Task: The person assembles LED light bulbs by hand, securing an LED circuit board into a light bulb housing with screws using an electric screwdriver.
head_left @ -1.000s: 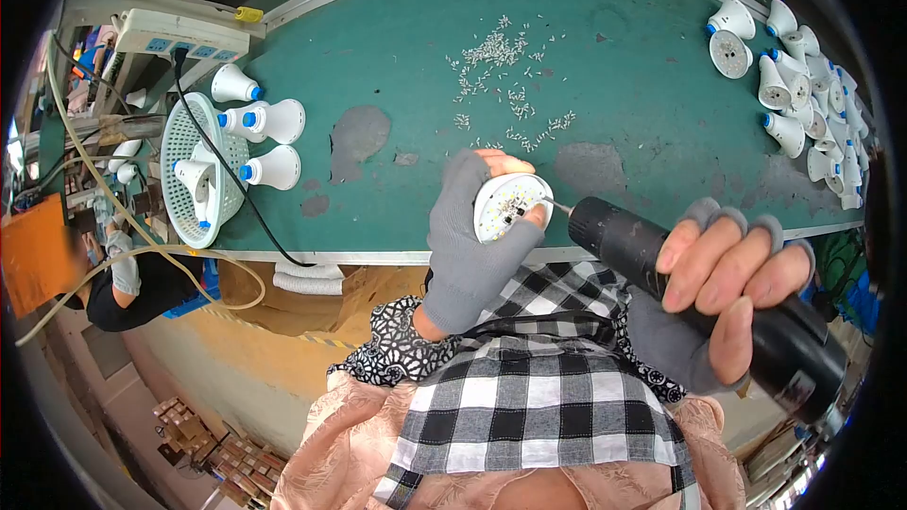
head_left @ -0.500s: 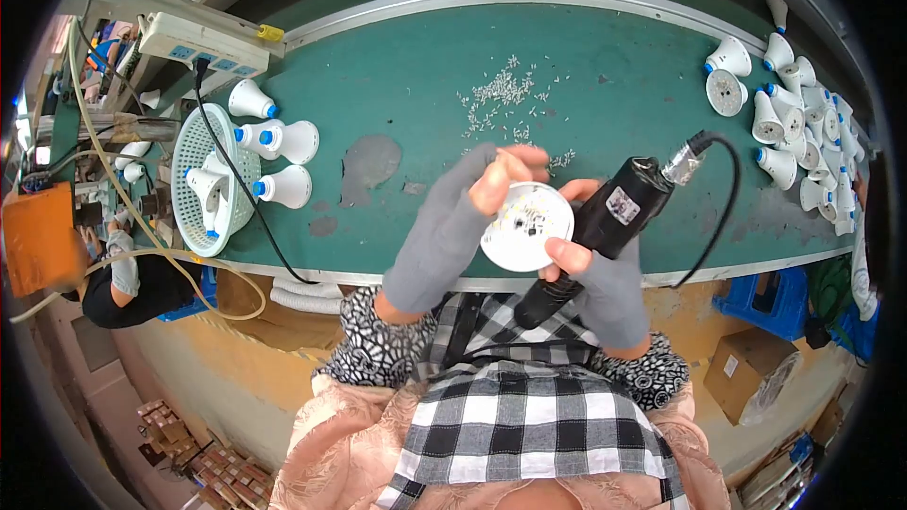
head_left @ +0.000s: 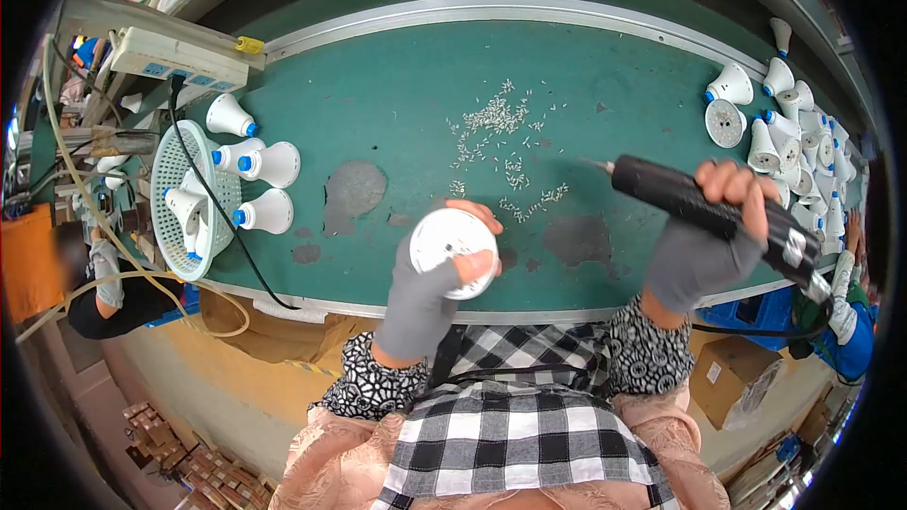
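Note:
My left hand (head_left: 430,293), in a grey fingerless glove, is closed on a round white lamp part (head_left: 436,236), with the thumb across its face. My right hand (head_left: 709,246) is wrapped round a black electric screwdriver (head_left: 675,191). Its thin bit (head_left: 595,164) points left above the bench. Small white pieces (head_left: 496,115) lie scattered on the green bench (head_left: 397,66) beyond my hands, between the lamp part and the screwdriver.
White bulb housings (head_left: 274,165) stand beside a pale green basket (head_left: 168,175) at left. Several more housings (head_left: 765,146) crowd the right end. A power strip (head_left: 179,61) and black cable (head_left: 227,217) are at left. Co-workers' arms (head_left: 106,274) show at both edges.
My left hand has carried the lamp part left and a little nearer my body. My right hand has moved right, away from the lamp part, and turned the screwdriver so its bit points left.

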A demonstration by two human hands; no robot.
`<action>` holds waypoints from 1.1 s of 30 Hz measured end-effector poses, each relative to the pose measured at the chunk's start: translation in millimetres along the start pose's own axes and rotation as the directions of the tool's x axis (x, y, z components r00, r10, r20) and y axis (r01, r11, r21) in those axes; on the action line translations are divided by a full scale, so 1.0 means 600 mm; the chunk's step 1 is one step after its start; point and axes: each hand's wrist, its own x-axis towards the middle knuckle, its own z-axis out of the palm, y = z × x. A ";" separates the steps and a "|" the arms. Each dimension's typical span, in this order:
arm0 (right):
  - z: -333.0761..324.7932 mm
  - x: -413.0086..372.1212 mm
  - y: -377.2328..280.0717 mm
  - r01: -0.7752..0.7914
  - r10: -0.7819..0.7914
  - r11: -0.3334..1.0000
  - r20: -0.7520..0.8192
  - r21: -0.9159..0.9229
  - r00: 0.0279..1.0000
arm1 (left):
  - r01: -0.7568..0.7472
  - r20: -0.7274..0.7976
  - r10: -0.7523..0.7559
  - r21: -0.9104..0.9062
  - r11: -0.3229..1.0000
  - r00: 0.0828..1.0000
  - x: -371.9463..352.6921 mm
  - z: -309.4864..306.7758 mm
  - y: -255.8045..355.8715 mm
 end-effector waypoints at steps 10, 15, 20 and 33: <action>-0.021 0.006 0.076 -0.051 0.032 0.979 -0.098 -0.196 0.995 | 0.051 -0.061 -0.035 0.295 0.954 0.998 0.006 0.025 -0.002; -0.020 0.002 0.076 -0.085 0.065 0.975 -0.102 -0.204 0.993 | 0.004 0.000 -0.004 0.390 0.921 1.000 0.011 0.020 -0.002; -0.025 0.003 0.027 -0.138 0.131 0.989 -0.114 -0.060 0.985 | -0.230 0.198 0.149 0.503 0.833 0.969 0.034 0.007 -0.021; -0.003 -0.038 -0.075 -0.223 0.197 0.941 0.123 0.254 0.973 | -0.196 0.408 0.010 0.417 0.887 0.913 -0.004 0.021 -0.004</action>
